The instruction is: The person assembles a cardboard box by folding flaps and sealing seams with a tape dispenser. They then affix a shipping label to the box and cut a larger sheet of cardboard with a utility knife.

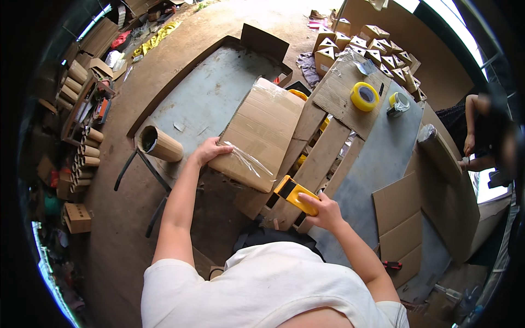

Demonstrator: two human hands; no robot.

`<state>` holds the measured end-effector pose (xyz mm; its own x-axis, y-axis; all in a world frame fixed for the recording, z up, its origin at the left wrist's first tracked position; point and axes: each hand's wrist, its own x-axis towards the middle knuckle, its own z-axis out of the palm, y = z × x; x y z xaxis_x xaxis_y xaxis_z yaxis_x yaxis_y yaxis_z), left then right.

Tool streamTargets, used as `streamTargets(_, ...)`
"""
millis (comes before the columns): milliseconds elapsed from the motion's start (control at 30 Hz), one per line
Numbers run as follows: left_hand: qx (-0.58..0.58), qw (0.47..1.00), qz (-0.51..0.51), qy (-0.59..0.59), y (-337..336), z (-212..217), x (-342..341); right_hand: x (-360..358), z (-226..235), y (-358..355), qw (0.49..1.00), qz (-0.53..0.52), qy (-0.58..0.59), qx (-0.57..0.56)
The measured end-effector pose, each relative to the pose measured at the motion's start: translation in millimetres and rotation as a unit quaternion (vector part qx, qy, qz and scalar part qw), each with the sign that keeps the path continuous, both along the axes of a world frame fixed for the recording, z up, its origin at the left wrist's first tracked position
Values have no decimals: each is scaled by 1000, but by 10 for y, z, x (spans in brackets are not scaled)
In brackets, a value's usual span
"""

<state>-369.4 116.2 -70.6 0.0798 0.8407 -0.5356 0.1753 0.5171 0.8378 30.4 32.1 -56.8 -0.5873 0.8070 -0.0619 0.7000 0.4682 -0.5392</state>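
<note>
A closed cardboard box [261, 126] lies in front of me, with crinkled strips of clear tape [249, 159] on its near end. My left hand [210, 151] grips the box at its near left corner, thumb on top; the other fingers are partly hidden. To the right of the box, my right hand [326, 212] is closed around a yellow hand-held tool [298, 198] with a black front end. The tool is apart from the box, above the wooden slats [315, 168]; its exact kind is not clear.
A grey-topped table [205, 82] with a cardboard border stands ahead, a cardboard tube [161, 145] at its near left. Yellow tape [364, 97] and another roll [398, 102] sit right. Opened cardboard [398, 221] lies nearer; another person's arm [470, 123] shows far right.
</note>
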Motion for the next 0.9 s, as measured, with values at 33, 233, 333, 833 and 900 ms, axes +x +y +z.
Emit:
streamTargets(33,11,1000,-3,1,-3,-17,-2,-8,31,104,1000,1,3,-13)
streamTargets(233,32,999,-6,-3,-5,-76,-6,223,364,554,998,56,0,-22)
streamTargets(333,32,999,7,-7,-39,-97,-10,372,727,603,998,46,50,-1)
streamTargets(833,16,1000,12,19,-41,92,60,-4,-99,945,994,86,-44,-51)
streamTargets(900,28,999,16,5,-51,92,45,-122,-137,988,992,103,-52,-46)
